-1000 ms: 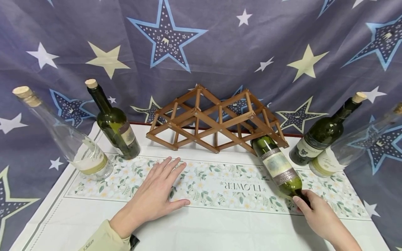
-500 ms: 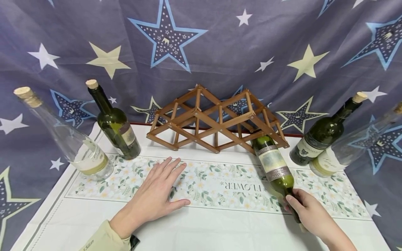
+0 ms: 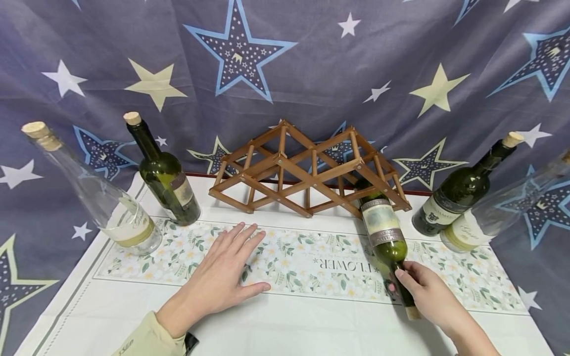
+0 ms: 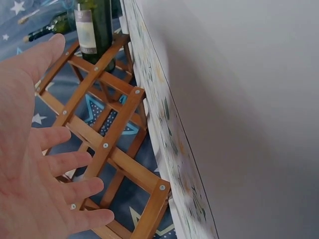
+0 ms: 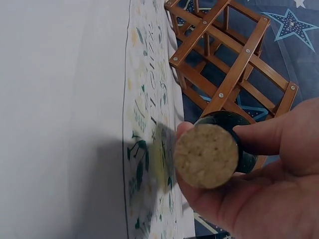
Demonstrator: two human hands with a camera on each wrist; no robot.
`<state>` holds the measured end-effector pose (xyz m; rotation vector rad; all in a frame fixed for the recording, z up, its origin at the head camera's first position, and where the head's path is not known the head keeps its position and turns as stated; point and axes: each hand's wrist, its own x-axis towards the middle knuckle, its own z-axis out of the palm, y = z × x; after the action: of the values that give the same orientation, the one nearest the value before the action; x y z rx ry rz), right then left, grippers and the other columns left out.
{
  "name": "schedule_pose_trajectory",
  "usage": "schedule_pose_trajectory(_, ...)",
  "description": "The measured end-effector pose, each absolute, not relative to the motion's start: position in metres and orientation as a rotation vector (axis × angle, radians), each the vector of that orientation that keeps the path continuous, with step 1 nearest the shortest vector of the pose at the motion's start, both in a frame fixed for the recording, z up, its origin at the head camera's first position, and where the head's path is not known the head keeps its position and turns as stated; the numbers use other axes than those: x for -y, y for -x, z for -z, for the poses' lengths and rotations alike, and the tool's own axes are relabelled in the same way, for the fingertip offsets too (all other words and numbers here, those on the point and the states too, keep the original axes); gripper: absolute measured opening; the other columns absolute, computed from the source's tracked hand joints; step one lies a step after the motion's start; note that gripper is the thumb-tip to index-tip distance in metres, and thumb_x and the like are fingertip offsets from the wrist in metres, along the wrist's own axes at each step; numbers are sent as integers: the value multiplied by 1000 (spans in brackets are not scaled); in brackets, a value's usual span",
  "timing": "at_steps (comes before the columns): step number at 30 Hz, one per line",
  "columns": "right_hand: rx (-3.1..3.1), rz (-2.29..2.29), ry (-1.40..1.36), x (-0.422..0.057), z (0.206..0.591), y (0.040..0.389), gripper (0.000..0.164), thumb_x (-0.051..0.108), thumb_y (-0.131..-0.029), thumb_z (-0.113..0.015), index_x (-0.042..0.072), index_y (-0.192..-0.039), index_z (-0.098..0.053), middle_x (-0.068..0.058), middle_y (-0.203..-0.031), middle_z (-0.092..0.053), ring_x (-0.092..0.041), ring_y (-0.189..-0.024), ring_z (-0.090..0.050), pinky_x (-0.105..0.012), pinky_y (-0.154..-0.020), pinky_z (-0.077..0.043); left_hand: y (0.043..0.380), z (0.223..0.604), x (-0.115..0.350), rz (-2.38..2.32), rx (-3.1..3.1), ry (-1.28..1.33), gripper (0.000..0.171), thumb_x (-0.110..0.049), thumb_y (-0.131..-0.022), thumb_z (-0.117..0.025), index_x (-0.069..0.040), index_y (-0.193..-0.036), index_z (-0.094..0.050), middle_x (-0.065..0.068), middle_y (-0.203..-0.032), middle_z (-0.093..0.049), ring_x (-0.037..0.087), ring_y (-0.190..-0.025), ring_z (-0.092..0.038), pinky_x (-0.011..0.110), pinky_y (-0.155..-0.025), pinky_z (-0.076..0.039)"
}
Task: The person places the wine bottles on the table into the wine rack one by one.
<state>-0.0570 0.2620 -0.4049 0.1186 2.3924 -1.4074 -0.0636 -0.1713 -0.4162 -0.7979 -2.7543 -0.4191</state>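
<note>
My right hand (image 3: pixel 423 291) grips a green wine bottle (image 3: pixel 382 222) by its neck. The bottle's base sits inside the right end of a wooden lattice wine rack (image 3: pixel 311 173), and its corked neck points toward me. In the right wrist view the cork (image 5: pixel 207 156) faces the camera, with thumb and fingers curled round the neck behind it. My left hand (image 3: pixel 222 272) is spread out with straight fingers, over the floral strip in front of the rack, holding nothing. In the left wrist view its palm (image 4: pixel 20 164) shows, fingers apart, with the rack beyond.
At the left stand a clear corked bottle (image 3: pixel 129 222) and a dark green corked bottle (image 3: pixel 169 183). Another dark green bottle (image 3: pixel 458 193) and a clear one (image 3: pixel 472 227) stand at the right. A star-patterned curtain (image 3: pixel 311 59) hangs behind the white table cover (image 3: pixel 311 326).
My right hand has swung the bottle's neck to the left, so the bottle lines up more nearly with the rack's opening and its base sits further in. My left hand has stayed put.
</note>
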Motion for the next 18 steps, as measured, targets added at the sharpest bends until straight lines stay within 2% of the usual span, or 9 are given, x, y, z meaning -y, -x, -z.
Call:
schedule_pose_trajectory(12, -2314, 1481, -123, -255, 399, 67, 50, 25, -108, -43, -12, -142, -34, -21, -114, -63, -27, -102, -64, -33, -82, -54, 64, 415, 172, 399, 2777, 796, 102, -75, -79, -62, -21, -159, -28, 5, -162, -24, 31, -149, -16, 56, -117, -12)
schedule_pose_trajectory(18, -2269, 1554, -118, -252, 398, 71, 56, 25, -108, -42, -14, -145, -28, -25, -123, -58, -30, -107, -64, -32, -85, -54, 64, 415, 173, 395, 2760, 806, 101, -78, -81, -57, -20, -159, -29, 7, -161, -28, 31, -149, -17, 56, -117, -13)
